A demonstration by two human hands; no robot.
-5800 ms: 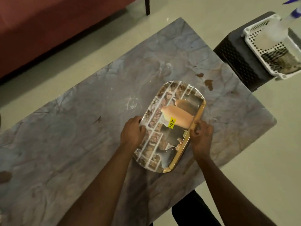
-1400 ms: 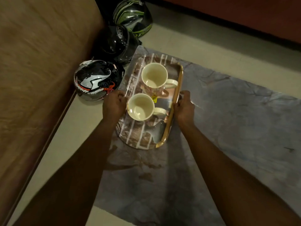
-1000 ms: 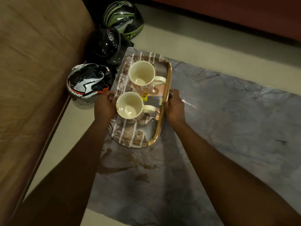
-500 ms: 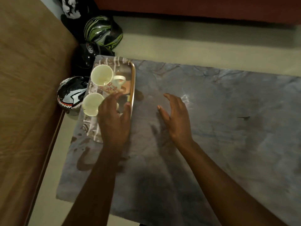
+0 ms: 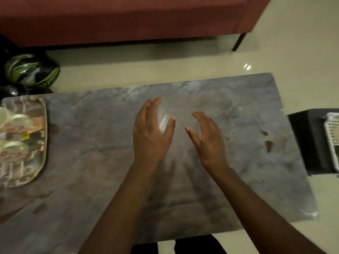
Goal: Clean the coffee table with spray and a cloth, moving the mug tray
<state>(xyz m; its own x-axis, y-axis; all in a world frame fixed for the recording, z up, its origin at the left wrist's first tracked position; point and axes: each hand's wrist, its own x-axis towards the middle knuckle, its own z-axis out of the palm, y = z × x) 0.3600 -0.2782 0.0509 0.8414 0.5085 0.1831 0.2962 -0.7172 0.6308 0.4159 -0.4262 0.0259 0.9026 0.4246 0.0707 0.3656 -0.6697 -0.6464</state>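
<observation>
The grey marble coffee table (image 5: 238, 125) fills the middle of the head view. The patterned mug tray (image 5: 39, 162) with a gold rim rests at the table's far left end, cut off by the frame edge. Two cream mugs with red flowers stand on it, one (image 5: 17, 122) behind the other (image 5: 13, 151). My left hand (image 5: 151, 136) and my right hand (image 5: 207, 140) hover side by side over the table's centre, fingers spread, holding nothing. A few brown stains (image 5: 268, 145) mark the right part of the tabletop. No spray bottle or cloth shows.
A red sofa (image 5: 128, 17) runs along the far side, one black leg (image 5: 238, 42) on the pale floor. A green and black helmet (image 5: 31, 72) lies on the floor at the far left. A black stool (image 5: 308, 142) bearing a white basket (image 5: 333, 136) stands right of the table.
Both hands have let go of the tray at the left end and moved to the table's centre. The view has swung right, bringing the stool and basket into sight.
</observation>
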